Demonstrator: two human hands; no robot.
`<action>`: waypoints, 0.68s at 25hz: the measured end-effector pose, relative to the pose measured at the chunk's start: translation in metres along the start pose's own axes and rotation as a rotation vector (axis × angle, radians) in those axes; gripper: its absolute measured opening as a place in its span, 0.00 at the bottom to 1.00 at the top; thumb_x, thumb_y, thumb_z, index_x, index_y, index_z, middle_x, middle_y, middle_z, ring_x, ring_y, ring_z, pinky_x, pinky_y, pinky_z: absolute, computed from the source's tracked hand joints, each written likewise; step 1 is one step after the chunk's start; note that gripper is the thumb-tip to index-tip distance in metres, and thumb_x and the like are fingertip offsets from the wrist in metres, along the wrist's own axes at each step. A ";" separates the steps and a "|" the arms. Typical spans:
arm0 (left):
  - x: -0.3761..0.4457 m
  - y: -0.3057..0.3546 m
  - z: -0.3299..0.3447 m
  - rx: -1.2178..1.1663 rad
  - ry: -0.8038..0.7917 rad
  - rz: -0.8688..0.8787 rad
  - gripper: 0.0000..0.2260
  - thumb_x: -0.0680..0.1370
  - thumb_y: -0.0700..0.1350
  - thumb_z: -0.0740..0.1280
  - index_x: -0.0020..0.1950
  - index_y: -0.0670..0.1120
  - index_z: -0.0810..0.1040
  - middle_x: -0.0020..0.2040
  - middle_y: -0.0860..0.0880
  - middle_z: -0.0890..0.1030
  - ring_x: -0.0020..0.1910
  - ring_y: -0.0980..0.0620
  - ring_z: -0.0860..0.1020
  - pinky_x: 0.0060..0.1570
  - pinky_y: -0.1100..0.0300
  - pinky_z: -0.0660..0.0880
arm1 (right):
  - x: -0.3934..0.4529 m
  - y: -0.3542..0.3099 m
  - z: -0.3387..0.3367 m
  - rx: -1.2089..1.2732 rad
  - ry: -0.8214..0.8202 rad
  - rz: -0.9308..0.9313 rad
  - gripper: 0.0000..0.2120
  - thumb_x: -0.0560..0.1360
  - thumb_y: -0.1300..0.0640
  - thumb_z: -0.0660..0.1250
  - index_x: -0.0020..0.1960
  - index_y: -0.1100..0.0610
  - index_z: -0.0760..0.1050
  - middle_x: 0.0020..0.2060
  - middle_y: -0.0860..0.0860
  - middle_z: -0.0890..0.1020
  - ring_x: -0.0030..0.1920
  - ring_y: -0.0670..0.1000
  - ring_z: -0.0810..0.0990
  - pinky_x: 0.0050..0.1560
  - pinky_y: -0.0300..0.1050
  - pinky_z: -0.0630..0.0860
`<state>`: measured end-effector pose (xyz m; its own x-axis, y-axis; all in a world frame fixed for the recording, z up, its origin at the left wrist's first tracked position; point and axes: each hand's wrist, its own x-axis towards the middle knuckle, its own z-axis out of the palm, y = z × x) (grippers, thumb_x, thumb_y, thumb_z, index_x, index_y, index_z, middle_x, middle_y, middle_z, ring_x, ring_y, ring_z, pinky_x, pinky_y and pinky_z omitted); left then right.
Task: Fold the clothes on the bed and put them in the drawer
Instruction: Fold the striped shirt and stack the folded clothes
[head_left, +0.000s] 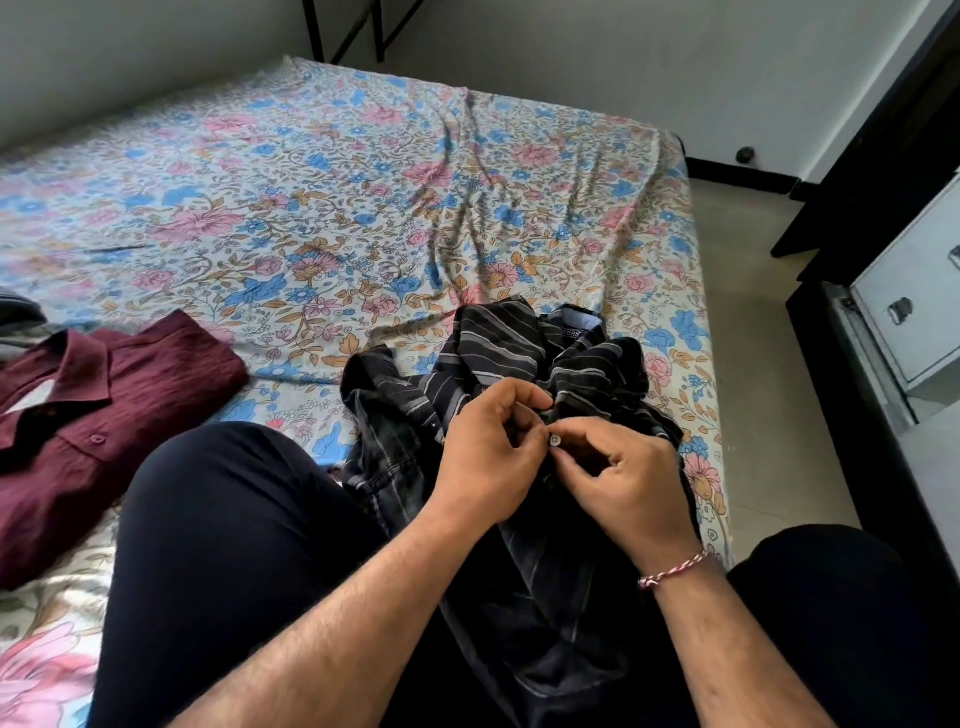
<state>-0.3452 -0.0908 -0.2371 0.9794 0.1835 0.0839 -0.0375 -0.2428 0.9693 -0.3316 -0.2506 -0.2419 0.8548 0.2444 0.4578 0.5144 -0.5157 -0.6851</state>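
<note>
The dark striped shirt (519, 395) lay crumpled on the bed (363, 208), running from the person's lap away toward its collar. Both hands met over its placket: the right hand (628, 478) pinched a small button (555, 440) in its fingers, and the left hand (488, 457) pinched the cloth edge just beside it, probably at the buttonhole. A folded maroon shirt (104, 415) lay well apart to the left.

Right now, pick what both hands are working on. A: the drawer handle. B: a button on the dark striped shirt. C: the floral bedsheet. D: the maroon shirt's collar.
B: the left hand and right hand pinch a small button on the dark striped shirt in the lap.
</note>
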 end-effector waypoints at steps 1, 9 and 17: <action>0.000 -0.001 0.001 -0.055 0.002 -0.019 0.12 0.76 0.34 0.71 0.52 0.51 0.81 0.39 0.47 0.84 0.36 0.51 0.80 0.43 0.58 0.77 | -0.001 0.000 0.002 0.076 0.025 0.063 0.09 0.72 0.65 0.78 0.50 0.54 0.87 0.44 0.43 0.88 0.46 0.40 0.86 0.49 0.32 0.79; -0.012 0.003 0.004 -0.112 -0.041 0.056 0.20 0.74 0.35 0.70 0.62 0.54 0.80 0.47 0.54 0.84 0.46 0.59 0.81 0.50 0.63 0.78 | -0.012 -0.001 0.028 0.926 0.200 0.658 0.09 0.76 0.60 0.73 0.54 0.61 0.82 0.51 0.61 0.86 0.56 0.64 0.84 0.62 0.57 0.79; 0.020 0.023 -0.053 0.670 -0.035 0.421 0.05 0.82 0.48 0.68 0.56 0.58 0.80 0.47 0.62 0.82 0.44 0.55 0.80 0.46 0.54 0.80 | 0.001 -0.011 -0.033 0.050 -0.215 0.263 0.11 0.73 0.52 0.79 0.51 0.42 0.81 0.35 0.40 0.81 0.35 0.40 0.78 0.38 0.31 0.73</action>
<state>-0.3366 -0.0424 -0.2012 0.9153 -0.0788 0.3949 -0.2902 -0.8090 0.5112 -0.3387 -0.2714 -0.2155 0.9508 0.2784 0.1357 0.2725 -0.5442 -0.7934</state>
